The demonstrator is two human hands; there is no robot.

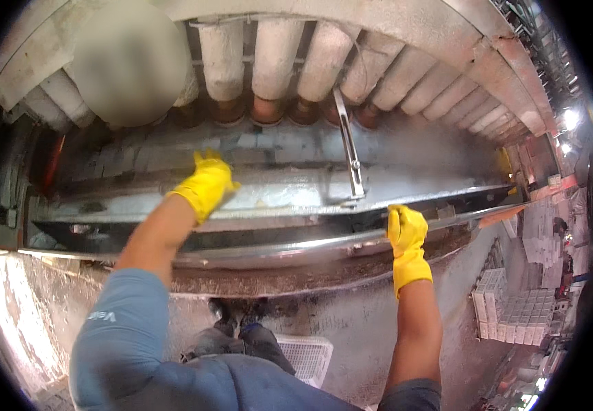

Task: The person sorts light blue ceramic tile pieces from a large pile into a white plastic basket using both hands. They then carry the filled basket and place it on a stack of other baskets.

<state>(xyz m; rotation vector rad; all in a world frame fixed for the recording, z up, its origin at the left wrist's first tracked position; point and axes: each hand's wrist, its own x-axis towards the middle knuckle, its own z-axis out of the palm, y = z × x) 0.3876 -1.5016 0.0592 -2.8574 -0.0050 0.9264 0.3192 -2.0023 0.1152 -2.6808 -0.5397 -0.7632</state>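
Hazy, fisheye-bent edges, glare on metal rail [303, 244], bright light [571, 119] right

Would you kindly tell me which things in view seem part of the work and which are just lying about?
Seemingly in use: left hand; right hand; metal rail; slotted metal bar.
Seemingly lying about: white crate; pale stack at right.

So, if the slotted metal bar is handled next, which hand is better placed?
Probably the right hand. It is nearer the lower end of the slotted metal bar, though it looks closed; the left hand looks open but is farther away, to the bar's left.
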